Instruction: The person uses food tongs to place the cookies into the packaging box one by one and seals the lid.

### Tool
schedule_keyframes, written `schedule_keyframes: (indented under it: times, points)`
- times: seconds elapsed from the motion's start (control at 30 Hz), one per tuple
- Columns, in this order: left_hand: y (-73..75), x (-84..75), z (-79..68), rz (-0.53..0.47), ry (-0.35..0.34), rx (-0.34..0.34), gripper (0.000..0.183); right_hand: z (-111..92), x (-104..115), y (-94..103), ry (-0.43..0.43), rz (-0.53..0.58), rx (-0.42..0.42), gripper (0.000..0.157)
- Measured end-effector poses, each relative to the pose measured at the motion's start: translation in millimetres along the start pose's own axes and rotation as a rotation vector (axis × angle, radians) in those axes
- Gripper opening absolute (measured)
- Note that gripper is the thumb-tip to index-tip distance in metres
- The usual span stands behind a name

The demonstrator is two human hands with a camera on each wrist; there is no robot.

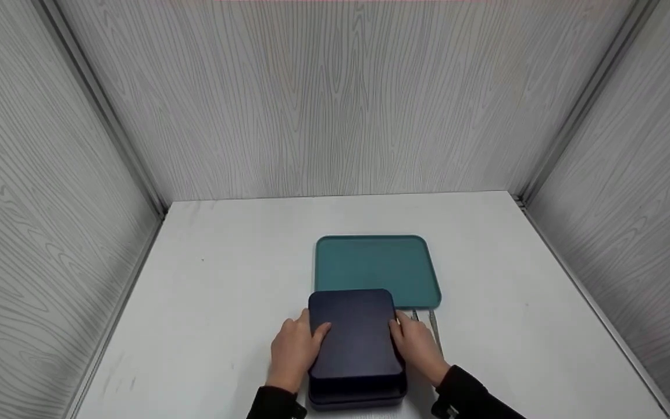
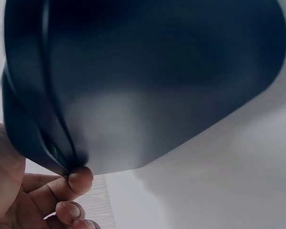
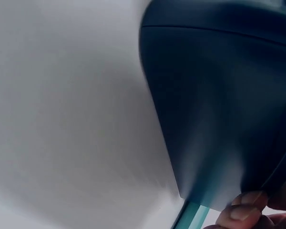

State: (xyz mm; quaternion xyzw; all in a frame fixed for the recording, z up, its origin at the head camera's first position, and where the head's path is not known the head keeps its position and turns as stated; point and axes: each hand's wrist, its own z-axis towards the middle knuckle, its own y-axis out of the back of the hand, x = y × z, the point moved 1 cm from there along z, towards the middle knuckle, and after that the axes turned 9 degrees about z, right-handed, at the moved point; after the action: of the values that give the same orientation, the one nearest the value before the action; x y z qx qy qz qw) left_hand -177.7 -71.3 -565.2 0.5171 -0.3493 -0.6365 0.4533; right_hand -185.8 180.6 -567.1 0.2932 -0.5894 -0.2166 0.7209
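A dark blue rectangular box (image 1: 358, 401) stands near the front of the white table, with its matching lid (image 1: 353, 331) over it. My left hand (image 1: 294, 352) grips the lid's left side, thumb on top. In the left wrist view, its fingertips (image 2: 81, 180) are at the far corner, where a narrow gap shows between lid and box. On the right side, my right hand (image 1: 422, 349) holds the lid too, its fingers (image 3: 245, 210) against the box's far corner. The box's inside is hidden.
Just behind the box lies a flat teal tray (image 1: 378, 262), its near left part covered by the lid. Two thin metal cutlery pieces (image 1: 434, 329) lie to the right, partly hidden by my right hand. Grey wood-grain panels (image 1: 335, 105) enclose the table at back and sides.
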Motion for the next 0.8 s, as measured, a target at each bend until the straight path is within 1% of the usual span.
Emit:
schedule_keyframes:
  times: [0.2, 0.33, 0.47, 0.57, 0.7, 0.8]
  points:
    - [-3.2, 1.2, 1.3, -0.014, 0.032, 0.051, 0.056, 1.5, -2.7, -1.0, -0.010, 0.024, 0.003, 0.023]
    - [-3.3, 2.8, -1.1, -0.052, 0.065, 0.109, 0.062, 2.0, -5.3, -2.2, -0.011, 0.037, 0.004, 0.026]
    - [-2.1, 5.5, -8.2, -0.107, 0.117, 0.158, 0.064, 1.7, -7.1, -3.9, -0.015, 0.048, 0.008, 0.031]
    - [0.2, 6.6, -14.9, -0.137, 0.161, 0.181, 0.057, 1.3, -7.9, -4.5, -0.028, 0.063, 0.011, 0.034]
    - [3.4, 6.7, -22.8, -0.145, 0.214, 0.209, 0.050, -0.1, -9.0, -4.3, -0.055, 0.089, 0.009, 0.038]
    - [5.2, 5.7, -27.2, -0.147, 0.236, 0.213, 0.047, -2.0, -9.3, -4.0, -0.073, 0.102, 0.009, 0.040]
